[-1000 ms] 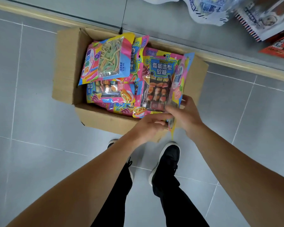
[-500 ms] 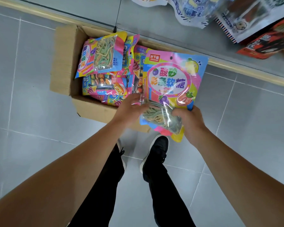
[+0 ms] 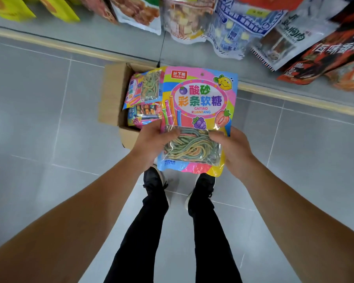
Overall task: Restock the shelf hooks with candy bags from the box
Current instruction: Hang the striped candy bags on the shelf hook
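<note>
Seen from above, we hold one candy bag (image 3: 198, 111) face-up between both hands, above the grey tiled floor (image 3: 49, 119) and in front of our black shoes (image 3: 153, 180). Our left hand (image 3: 151, 141) grips the bag's lower left edge, thumb curled over the front at the clear window and the remaining fingers hidden behind the pack. Our right hand (image 3: 231, 148) grips the lower right edge in the same manner, thumb pressed onto the window where the striped candy strings show. The bag thus spans the gap between the two hands, its printed top panel and hang hole extending away from us and its bottom seam hanging just below the wrists. Behind the bag's left half sits the open cardboard box (image 3: 110, 94) on the floor, partly covered by the held bag; inside it we see further candy bags (image 3: 145, 92), one with the same string sweets lying on top and another pack beneath it. The box stands against the base of the shelf (image 3: 90, 35), whose pale ledge runs across the view. Along the top edge hang other snack packs (image 3: 229, 23) in a row, well apart from the bag in our hands.
</note>
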`<state>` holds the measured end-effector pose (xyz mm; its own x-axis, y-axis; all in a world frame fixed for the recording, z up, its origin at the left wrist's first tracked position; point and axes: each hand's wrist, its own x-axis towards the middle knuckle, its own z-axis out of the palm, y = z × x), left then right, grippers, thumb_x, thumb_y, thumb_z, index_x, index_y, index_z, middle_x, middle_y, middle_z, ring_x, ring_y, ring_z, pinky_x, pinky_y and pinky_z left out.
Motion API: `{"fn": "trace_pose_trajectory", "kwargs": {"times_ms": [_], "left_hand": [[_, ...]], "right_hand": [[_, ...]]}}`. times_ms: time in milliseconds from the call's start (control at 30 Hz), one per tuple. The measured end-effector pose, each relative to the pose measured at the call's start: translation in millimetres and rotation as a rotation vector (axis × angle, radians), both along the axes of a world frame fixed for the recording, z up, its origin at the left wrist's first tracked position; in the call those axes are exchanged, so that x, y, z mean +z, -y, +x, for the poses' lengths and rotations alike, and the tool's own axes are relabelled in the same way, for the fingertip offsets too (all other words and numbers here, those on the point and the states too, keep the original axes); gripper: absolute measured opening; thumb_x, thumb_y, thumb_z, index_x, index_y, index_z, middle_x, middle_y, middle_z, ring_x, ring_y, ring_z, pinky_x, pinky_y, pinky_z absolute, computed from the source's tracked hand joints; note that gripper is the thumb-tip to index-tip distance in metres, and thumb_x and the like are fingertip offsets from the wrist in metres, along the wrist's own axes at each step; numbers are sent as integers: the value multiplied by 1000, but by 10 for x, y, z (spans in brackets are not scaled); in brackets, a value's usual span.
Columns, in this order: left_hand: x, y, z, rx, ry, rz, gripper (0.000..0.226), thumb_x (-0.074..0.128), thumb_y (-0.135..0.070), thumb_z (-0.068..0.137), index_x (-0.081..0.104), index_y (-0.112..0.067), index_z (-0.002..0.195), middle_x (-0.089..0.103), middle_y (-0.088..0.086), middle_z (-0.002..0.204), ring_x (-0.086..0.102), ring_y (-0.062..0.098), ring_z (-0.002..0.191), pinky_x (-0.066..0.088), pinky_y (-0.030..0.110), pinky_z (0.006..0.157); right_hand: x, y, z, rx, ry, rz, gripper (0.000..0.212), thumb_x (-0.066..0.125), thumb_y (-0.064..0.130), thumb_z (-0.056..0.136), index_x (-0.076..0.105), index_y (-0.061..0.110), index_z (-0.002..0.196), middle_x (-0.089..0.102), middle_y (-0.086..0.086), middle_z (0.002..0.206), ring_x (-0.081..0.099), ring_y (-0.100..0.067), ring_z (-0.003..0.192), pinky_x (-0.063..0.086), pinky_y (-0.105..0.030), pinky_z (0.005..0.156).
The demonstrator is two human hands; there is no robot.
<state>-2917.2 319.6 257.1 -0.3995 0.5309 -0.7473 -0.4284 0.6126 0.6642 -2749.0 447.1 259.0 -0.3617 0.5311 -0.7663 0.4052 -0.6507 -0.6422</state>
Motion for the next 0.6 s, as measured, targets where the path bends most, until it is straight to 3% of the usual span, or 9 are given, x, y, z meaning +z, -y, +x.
{"fn": "trace_pose_trajectory", "kwargs": {"times_ms": [167, 300, 367, 433, 533, 600], "left_hand": [[1002, 12, -51, -6, -20, 54, 51, 84, -39, 55, 74, -10, 96, 70, 25, 106, 61, 52, 103, 50, 67, 86], [1849, -38, -130, -80, -98, 146, 63, 83, -43, 55, 71, -3, 101, 67, 29, 106, 65, 48, 96, 51, 65, 85], [2298, -27, -133, -121, -132, 179, 57, 83, -43, 57, 73, -7, 100, 69, 28, 103, 66, 47, 93, 52, 65, 84], [2606, -31, -111, -150, -153, 202, 50, 82, -39, 62, 73, -8, 100, 72, 24, 99, 67, 48, 94, 53, 64, 83], [3063, -35, -24, -174, -209, 237, 46, 82, -36, 65, 73, -7, 100, 72, 24, 98, 68, 46, 89, 56, 57, 82], [3355, -68, 89, -221, -252, 284, 35, 81, -25, 74, 72, -4, 100, 69, 29, 102, 67, 39, 81, 56, 43, 78]], "right_hand": [[962, 102, -14, -7, -3, 71, 31, 70, 18, 75, 74, 16, 106, 76, -7, 104, 72, -27, 99, 56, -50, 93], [1814, 145, -37, -68, -33, 152, 23, 70, 13, 81, 75, 15, 104, 77, -7, 101, 73, -23, 94, 58, -41, 84], [2255, 203, -6, -111, -61, 194, 17, 68, 7, 86, 75, 14, 100, 77, -6, 95, 74, -20, 87, 57, -36, 78], [2561, 226, 25, -114, -75, 234, 16, 69, 9, 86, 75, 15, 99, 78, -5, 95, 74, -20, 88, 59, -38, 82], [3075, 268, 154, -135, -99, 301, 28, 72, 19, 77, 75, 15, 104, 77, -5, 101, 73, -24, 97, 57, -46, 93], [3368, 284, 288, -145, -123, 359, 27, 71, 18, 77, 75, 15, 104, 77, -4, 101, 73, -24, 98, 56, -44, 92]]}}
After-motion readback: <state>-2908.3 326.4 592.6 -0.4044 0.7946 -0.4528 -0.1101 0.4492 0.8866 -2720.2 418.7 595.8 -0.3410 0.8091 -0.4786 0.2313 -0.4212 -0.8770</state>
